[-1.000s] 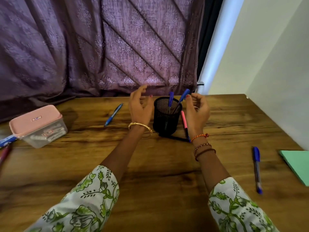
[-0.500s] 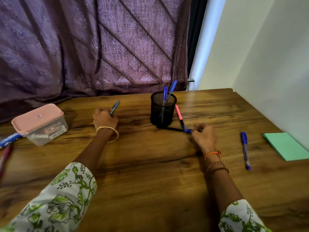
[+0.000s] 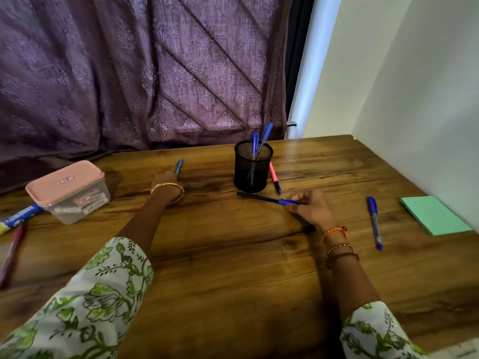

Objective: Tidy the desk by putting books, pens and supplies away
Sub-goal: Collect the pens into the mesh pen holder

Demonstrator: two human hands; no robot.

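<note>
A black mesh pen cup (image 3: pixel 252 169) stands at the back middle of the wooden desk (image 3: pixel 233 255) with two blue pens in it. My left hand (image 3: pixel 167 178) grips a light blue pen (image 3: pixel 178 166) left of the cup. My right hand (image 3: pixel 309 209) pinches the blue end of a black pen (image 3: pixel 261 198) lying in front of the cup. A pink pen (image 3: pixel 274 177) lies beside the cup on its right. Further right lies a blue pen (image 3: pixel 374 221).
A clear box with a pink lid (image 3: pixel 68 191) sits at the left, with a blue-and-white tube (image 3: pixel 18 218) and a dark red pen (image 3: pixel 11 252) beside it. A green notepad (image 3: pixel 435 215) lies at the right by the white wall. A purple curtain hangs behind the desk.
Both hands left the sides of the cup. The left went out left onto the light blue pen, the right came down onto the black pen's blue end.
</note>
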